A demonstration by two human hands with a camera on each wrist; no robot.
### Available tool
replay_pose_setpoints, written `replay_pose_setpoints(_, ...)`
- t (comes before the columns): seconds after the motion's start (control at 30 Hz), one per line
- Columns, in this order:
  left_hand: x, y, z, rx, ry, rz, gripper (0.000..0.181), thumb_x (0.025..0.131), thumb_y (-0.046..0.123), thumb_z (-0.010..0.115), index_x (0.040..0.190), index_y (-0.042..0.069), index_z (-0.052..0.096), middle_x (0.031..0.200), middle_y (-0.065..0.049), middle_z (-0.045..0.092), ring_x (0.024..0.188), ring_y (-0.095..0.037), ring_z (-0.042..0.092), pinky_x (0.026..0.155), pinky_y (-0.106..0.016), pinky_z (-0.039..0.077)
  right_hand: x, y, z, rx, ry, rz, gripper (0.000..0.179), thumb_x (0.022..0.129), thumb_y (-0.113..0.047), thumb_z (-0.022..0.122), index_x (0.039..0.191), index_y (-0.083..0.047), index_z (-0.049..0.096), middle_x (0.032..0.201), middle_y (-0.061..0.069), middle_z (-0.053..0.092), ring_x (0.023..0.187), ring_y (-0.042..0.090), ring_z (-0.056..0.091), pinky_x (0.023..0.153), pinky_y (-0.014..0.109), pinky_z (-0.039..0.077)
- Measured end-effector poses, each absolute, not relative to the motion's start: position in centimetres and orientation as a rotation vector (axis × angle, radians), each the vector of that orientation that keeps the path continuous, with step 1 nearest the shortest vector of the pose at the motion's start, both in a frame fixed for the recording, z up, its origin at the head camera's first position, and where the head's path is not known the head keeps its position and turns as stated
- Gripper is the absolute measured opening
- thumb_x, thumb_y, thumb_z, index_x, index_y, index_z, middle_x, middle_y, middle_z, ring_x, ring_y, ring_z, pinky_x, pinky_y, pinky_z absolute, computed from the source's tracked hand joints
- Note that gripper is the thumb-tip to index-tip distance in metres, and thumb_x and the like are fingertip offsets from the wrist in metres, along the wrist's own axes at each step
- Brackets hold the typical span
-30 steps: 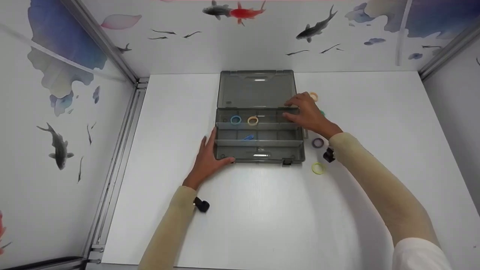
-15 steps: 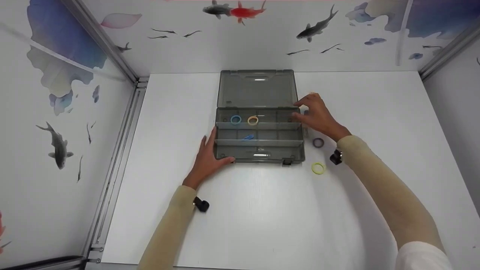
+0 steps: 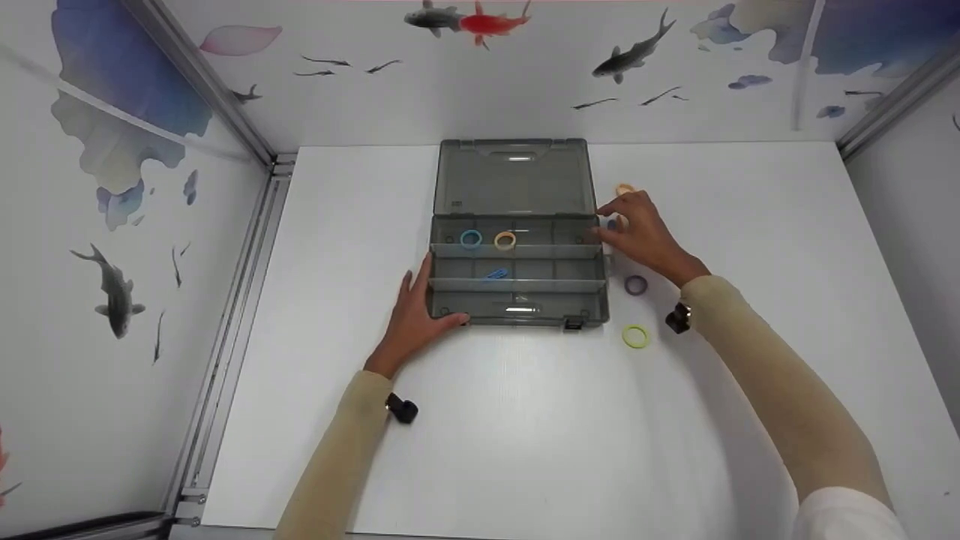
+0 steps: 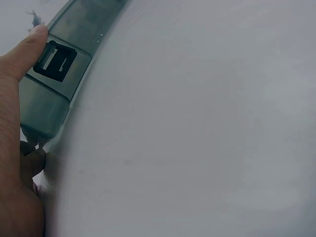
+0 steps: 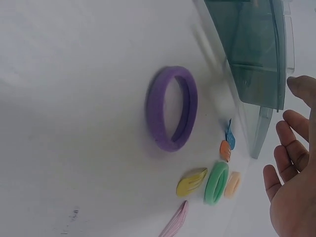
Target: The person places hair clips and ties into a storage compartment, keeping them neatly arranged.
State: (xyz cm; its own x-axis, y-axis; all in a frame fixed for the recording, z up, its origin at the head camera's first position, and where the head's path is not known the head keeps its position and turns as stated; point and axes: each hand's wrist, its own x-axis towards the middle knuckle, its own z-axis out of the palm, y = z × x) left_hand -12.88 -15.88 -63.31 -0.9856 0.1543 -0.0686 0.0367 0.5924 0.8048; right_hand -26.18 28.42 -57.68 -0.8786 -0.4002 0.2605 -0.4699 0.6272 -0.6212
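"Released, your right hand has its fingers loosely bent beside the box's right edge. Whether a fingertip touches it, I can't tell."

"Your left hand isn't clasping either. It lies spread around the box's front left corner, thumb on the front edge by a latch, fingers along the left side."

"What room have you around the box?"

"In front of it, the table runs back toward you; left of it, the table reaches a metal rail. Behind it, the lid lies folded back, its far edge near the wall. Mind the right: the purple ring is just beside the box, the lime ring nearer you, the green ring and yellow clip farther back."

"And inside the box?"

"Back row, left half: a blue ring and, apart from it, a peach ring. Middle row: a blue clip."

"Your arms?"

"Your left forearm slants in from the box's front left. Your right forearm reaches from its front right, fingers pointing at the box."
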Motion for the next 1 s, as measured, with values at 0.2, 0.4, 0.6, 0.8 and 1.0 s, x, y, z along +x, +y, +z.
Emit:
replay_pose_setpoints(0.2, -12.9, -15.9, -63.4, 0.158, 2.687, 1.359, 0.131, 0.083, 0.072, 0.087, 0.179, 0.034, 0.007, 0.182, -0.024, 0.016, 0.168, -0.050, 0.009, 0.124, -0.077, 0.026, -25.9, 28.7, -57.9, 0.672, -2.777, 1.121, 0.029, 0.100, -0.013, 0.084, 0.122, 0.006, 0.078, 0.122, 0.025, 0.069, 0.119, 0.042, 0.053, 0.105, 0.060, 0.041)
replay_pose_setpoints(0.4, -12.9, -15.9, -63.5, 0.164, 2.684, 1.358, 0.133, 0.081, 0.077, 0.086, 0.179, 0.034, 0.007, 0.182, -0.021, 0.016, 0.168, -0.048, 0.008, 0.125, -0.076, 0.026, -25.6, 29.0, -57.8, 0.623, -2.790, 1.180, 0.033, 0.101, -0.016, 0.083, 0.125, 0.006, 0.077, 0.124, 0.024, 0.068, 0.119, 0.040, 0.051, 0.104, 0.060, 0.041)
replay_pose_setpoints(0.6, -12.9, -15.8, -63.4, 0.162, 2.687, 1.353, 0.130, 0.084, 0.070, 0.088, 0.179, 0.033, 0.007, 0.182, -0.019, 0.018, 0.168, -0.048, 0.009, 0.125, -0.075, 0.026, -25.8, 29.4, -58.1, 0.632, -2.755, 1.198, 0.029, 0.101, -0.012, 0.083, 0.120, 0.008, 0.078, 0.121, 0.027, 0.071, 0.118, 0.043, 0.054, 0.104, 0.058, 0.040)
replay_pose_setpoints(0.8, -12.8, -15.7, -63.2, 0.148, 2.685, 1.370, 0.127, 0.087, 0.062, 0.090, 0.180, 0.031, 0.009, 0.182, -0.022, 0.017, 0.168, -0.050, 0.010, 0.124, -0.077, 0.026, -26.1, 30.1, -58.5, 0.587, -2.724, 1.197, 0.020, 0.102, -0.008, 0.081, 0.111, 0.009, 0.079, 0.118, 0.029, 0.073, 0.117, 0.045, 0.056, 0.104, 0.060, 0.038)
replay_pose_setpoints(1.0, -12.8, -15.8, -63.2, 0.157, 2.690, 1.365, 0.126, 0.087, 0.063, 0.089, 0.180, 0.031, 0.009, 0.182, -0.021, 0.017, 0.167, -0.050, 0.011, 0.123, -0.078, 0.027, -26.3, 31.1, -58.8, 0.485, -2.726, 1.220, 0.026, 0.101, -0.007, 0.081, 0.117, 0.013, 0.077, 0.119, 0.032, 0.073, 0.116, 0.047, 0.055, 0.104, 0.060, 0.038)
